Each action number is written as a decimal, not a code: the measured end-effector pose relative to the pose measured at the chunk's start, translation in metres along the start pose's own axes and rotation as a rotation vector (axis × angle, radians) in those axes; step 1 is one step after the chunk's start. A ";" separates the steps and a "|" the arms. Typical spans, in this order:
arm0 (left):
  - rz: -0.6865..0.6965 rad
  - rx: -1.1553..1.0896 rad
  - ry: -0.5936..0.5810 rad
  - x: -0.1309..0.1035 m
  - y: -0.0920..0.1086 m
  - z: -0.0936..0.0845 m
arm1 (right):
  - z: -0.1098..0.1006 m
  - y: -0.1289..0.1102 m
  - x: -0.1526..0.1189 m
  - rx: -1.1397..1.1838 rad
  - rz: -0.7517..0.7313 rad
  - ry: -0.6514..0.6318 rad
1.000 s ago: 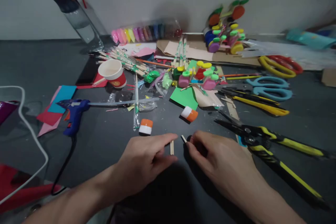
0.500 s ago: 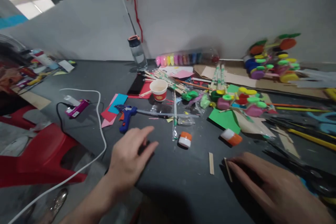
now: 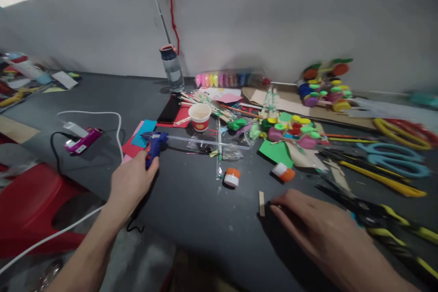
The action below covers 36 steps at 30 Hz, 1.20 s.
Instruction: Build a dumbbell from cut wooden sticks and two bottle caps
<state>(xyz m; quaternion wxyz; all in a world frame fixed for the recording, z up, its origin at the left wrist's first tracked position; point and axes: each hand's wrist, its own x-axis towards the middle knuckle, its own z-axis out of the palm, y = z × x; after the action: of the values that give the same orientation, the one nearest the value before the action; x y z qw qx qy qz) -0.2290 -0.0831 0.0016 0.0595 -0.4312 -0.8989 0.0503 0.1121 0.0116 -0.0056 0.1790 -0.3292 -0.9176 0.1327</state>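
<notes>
My left hand (image 3: 132, 182) is closed around the handle of a blue glue gun (image 3: 155, 146), its clear glue stick trailing to the right over the dark table. My right hand (image 3: 308, 223) rests low on the right with thumb and forefinger pinched together. The short wooden stick seen at those fingertips a moment ago is now hidden by them. Just left of the fingertips lies a pair of short wooden sticks (image 3: 262, 204), side by side. Two small orange-and-white pots, one upright (image 3: 232, 177) and one tipped over (image 3: 284, 172), are beyond them.
A paper cup (image 3: 200, 117), a water bottle (image 3: 172, 70) and a phone (image 3: 169, 108) stand or lie behind the glue gun. Pliers (image 3: 367, 214) and blue-handled scissors (image 3: 393, 159) lie right. A purple power strip (image 3: 83, 142) with a white cable is left. Clay models (image 3: 294, 131) sit behind.
My left hand has moved left and taken hold of the glue gun's handle. The right hand stays beside the wooden sticks; its stick is now out of sight. The view has shifted right.
</notes>
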 end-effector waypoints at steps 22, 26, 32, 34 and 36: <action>0.932 -0.632 0.077 -0.082 0.128 -0.023 | -0.019 -0.038 -0.034 1.421 0.757 0.354; 0.962 -0.347 -0.228 -0.065 0.145 -0.022 | -0.032 -0.026 -0.039 1.360 0.845 0.375; 0.967 -0.315 -0.430 -0.056 0.162 -0.020 | -0.037 -0.007 -0.037 1.257 0.895 0.283; 1.020 -0.392 -0.426 -0.052 0.158 -0.011 | -0.036 -0.001 -0.033 1.242 0.852 0.253; 1.096 -0.550 -0.390 -0.049 0.153 0.000 | -0.035 0.004 -0.028 1.249 0.801 0.229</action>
<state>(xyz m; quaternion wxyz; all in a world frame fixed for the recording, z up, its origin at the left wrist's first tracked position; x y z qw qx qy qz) -0.0807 -0.0254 -0.0228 -0.2522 -0.8104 -0.5225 -0.0816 0.1491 0.0002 0.0173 0.3648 -0.4867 -0.4572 0.6488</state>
